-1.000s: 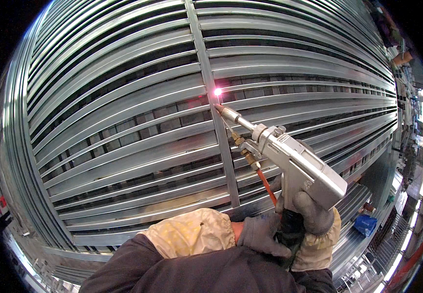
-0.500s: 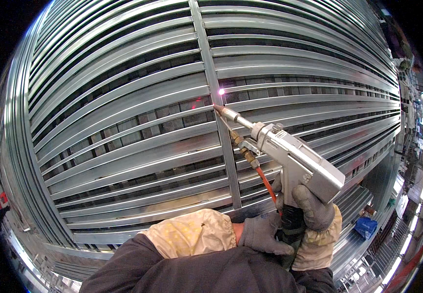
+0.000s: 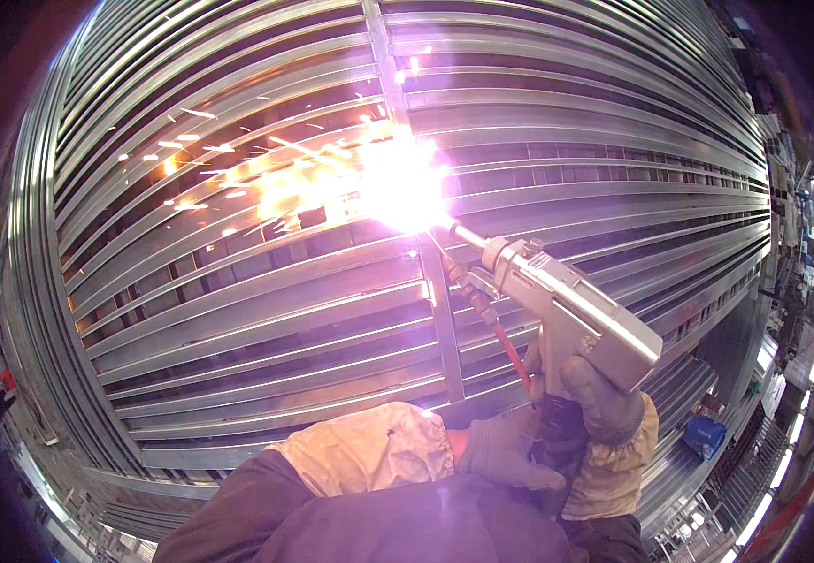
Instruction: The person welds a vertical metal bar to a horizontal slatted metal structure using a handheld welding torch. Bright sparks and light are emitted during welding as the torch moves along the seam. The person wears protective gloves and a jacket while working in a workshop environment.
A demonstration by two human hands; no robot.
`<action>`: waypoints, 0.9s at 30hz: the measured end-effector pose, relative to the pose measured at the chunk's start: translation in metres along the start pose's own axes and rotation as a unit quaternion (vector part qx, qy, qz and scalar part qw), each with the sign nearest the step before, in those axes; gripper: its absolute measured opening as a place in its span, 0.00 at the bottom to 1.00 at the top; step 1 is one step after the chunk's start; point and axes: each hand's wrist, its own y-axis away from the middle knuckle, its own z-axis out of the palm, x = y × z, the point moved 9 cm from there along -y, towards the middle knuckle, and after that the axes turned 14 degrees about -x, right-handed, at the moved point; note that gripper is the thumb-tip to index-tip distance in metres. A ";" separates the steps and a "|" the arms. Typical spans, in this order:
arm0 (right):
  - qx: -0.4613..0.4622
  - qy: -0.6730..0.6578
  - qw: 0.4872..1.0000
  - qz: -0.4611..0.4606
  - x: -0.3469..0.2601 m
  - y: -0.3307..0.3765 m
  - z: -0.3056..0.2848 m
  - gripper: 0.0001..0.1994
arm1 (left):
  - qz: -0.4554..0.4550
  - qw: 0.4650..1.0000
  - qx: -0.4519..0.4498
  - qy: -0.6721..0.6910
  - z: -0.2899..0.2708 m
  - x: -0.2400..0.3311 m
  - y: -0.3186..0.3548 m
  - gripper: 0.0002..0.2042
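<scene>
While sparks fly, two gloved hands, left and right, clench one welding gun.

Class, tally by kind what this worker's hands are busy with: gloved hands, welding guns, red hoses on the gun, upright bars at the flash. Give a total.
Gloved hands: 2 (left hand, right hand)
Welding gun: 1
Red hose: 1
Upright bar: 1
Total: 5
</scene>
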 end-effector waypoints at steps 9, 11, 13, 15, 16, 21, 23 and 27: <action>-0.026 0.021 0.999 -0.025 -0.006 -0.002 0.005 0.26 | -0.003 1.000 0.004 0.025 0.002 -0.001 0.002 0.32; -0.038 0.047 0.997 -0.042 -0.010 -0.002 0.008 0.29 | 0.003 0.999 -0.002 0.039 0.004 -0.003 0.000 0.32; -0.029 0.048 0.998 -0.039 -0.007 -0.001 0.007 0.29 | 0.017 0.999 0.009 0.029 0.003 0.001 0.001 0.32; -0.032 0.040 0.998 -0.035 -0.007 -0.002 0.008 0.30 | 0.023 0.999 0.030 -0.001 -0.001 0.008 0.003 0.31; -0.036 0.016 0.999 -0.026 -0.008 -0.002 0.009 0.29 | 0.012 0.999 0.030 -0.009 -0.001 0.007 0.004 0.31; -0.034 -0.065 0.997 0.011 -0.008 0.001 0.012 0.25 | -0.021 0.999 0.012 -0.043 0.001 -0.001 0.002 0.31; -0.032 -0.051 0.998 0.011 -0.007 0.002 0.010 0.25 | 0.007 0.998 0.024 -0.062 0.000 0.006 0.003 0.31; -0.023 -0.018 0.999 -0.019 -0.014 0.001 0.016 0.29 | -0.014 1.000 -0.019 -0.014 0.004 0.002 0.000 0.29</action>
